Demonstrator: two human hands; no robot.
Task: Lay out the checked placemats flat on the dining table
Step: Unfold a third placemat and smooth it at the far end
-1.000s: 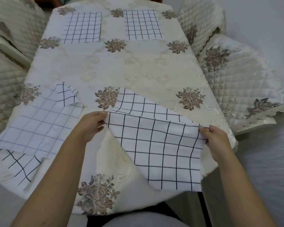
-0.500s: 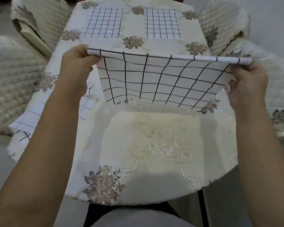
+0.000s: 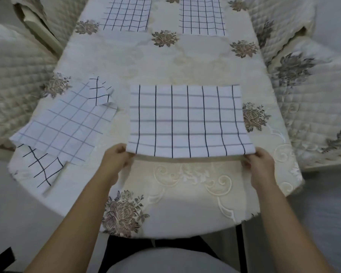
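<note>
Since half a second ago, we have brought the placemat (image 3: 187, 121) down from its raised, stretched hold, and its far edge and middle now lie on the tablecloth (image 3: 185, 62); only the near edge is still lifted off the cloth. Going left to right: at the near left of the table a crumpled placemat (image 3: 65, 127) lies skewed, faint side up, with one far corner folded over and another checked piece (image 3: 41, 168) poking out beneath its near end; whether that is a separate mat or a fold of the same one we cannot tell. Our left hand (image 3: 115, 160) is pinched on the near left corner of the centre mat, and our right hand (image 3: 259, 161) is pinched on the near right corner, the two hands well apart with the mat's edge taut between them. At the far end, two placemats (image 3: 126, 14) and (image 3: 202, 15) already lie flat side by side. We judge the step in hand to be the lowering of the third mat. Next move, as we judge it: lower the near edge until it touches the cloth, let go of both corners, smooth it if it ripples, then turn to the crumpled mat at left, which needs unfolding and squaring.
</note>
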